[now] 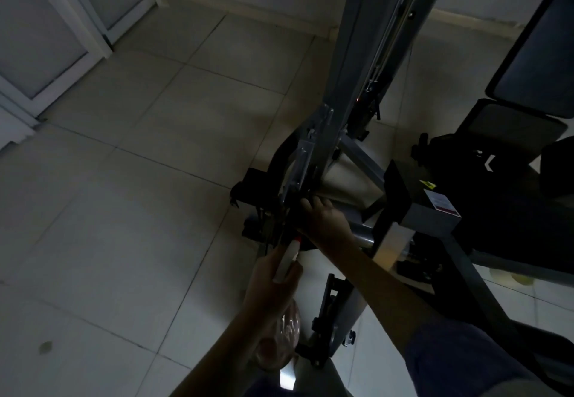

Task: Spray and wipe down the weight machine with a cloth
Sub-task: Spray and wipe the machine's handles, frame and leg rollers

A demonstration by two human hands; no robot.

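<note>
The scene is dim. The weight machine (351,64) rises as a grey upright column with cables, and black brackets sit at its base. My left hand (270,288) grips a spray bottle (287,260) with a white head and red nozzle tip, its clear pinkish body below my wrist; the nozzle points at the black bracket. My right hand (323,216) presses on the dark parts at the column's foot. A dark cloth seems to lie under its fingers, but the darkness hides whether it is there.
A black padded seat and backrest (534,55) stand at the right. Grey frame bars (435,219) with a warning label cross the lower right. Pale floor tiles (139,210) spread to the left, up to white-framed doors (62,39).
</note>
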